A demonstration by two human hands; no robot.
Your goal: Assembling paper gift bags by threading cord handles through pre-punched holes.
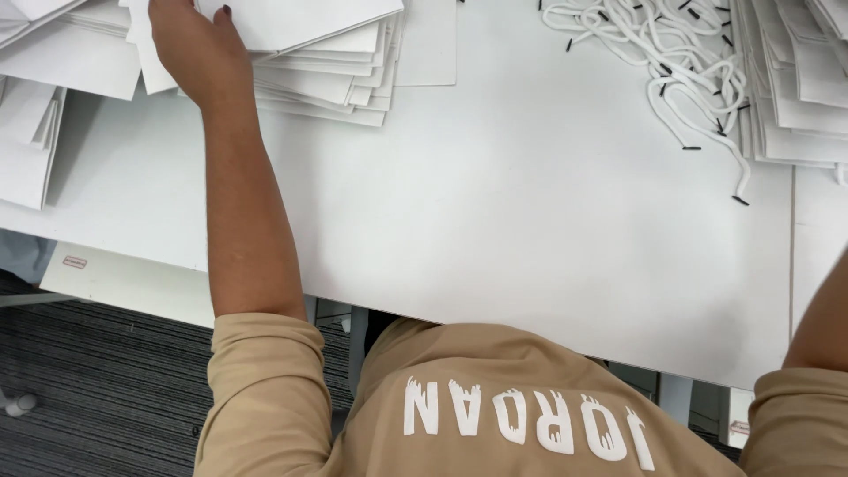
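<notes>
White tabletop carries white cords with black tips; your left hand lies flat and unclenched on the stack of white folded sheets. Your right hand is out of view; only its forearm shows.

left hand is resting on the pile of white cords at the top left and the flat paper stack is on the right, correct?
Not quite. In the head view the left hand rests on a stack of flat white paper pieces at the top left, not on cords. The white cords with black tips lie at the top right, beside another paper stack.
</notes>
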